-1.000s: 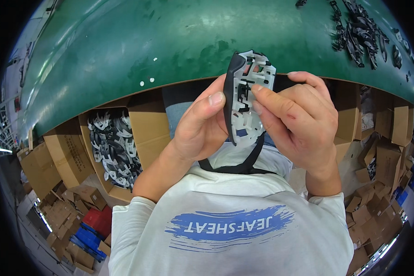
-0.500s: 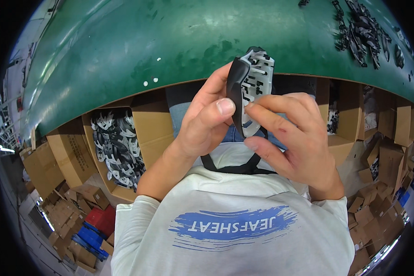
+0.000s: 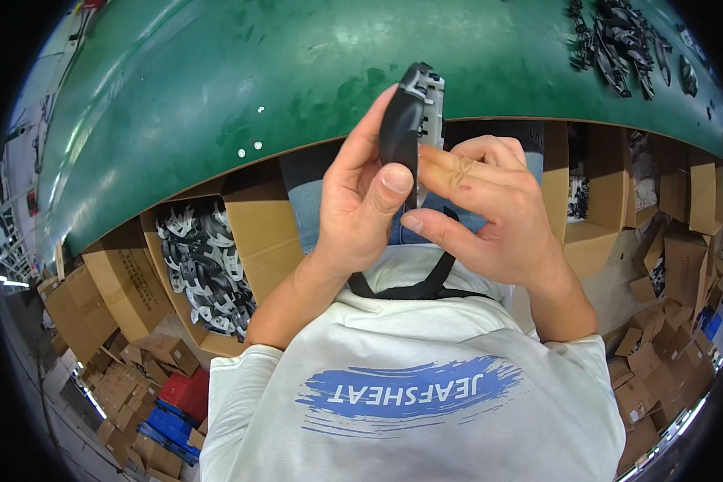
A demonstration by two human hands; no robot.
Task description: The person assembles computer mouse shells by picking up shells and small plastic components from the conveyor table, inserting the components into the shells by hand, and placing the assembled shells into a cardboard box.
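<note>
A curved plastic housing part (image 3: 402,124), glossy black outside and light grey with ribs and slots inside, stands nearly upright above my lap, its top end over the table's near edge. My left hand (image 3: 357,209) grips it by the black side, thumb in front and fingers behind. On the grey inner side, the fingertips of my right hand (image 3: 490,201) press low on the part, with the thumb by its bottom end. Whatever sits under those fingertips is hidden.
The green table (image 3: 313,64) curves across the top, with small white bits (image 3: 250,149) near its edge. Dark plastic parts (image 3: 618,44) are heaped at the far right. An open carton of black and grey parts (image 3: 205,273) stands to my left; another carton (image 3: 594,201) is at my right.
The housing part has turned so its black outer side shows more and its ribbed inside less. Both hands have shifted slightly left and up, and my right fingers reach further onto the inner side.
</note>
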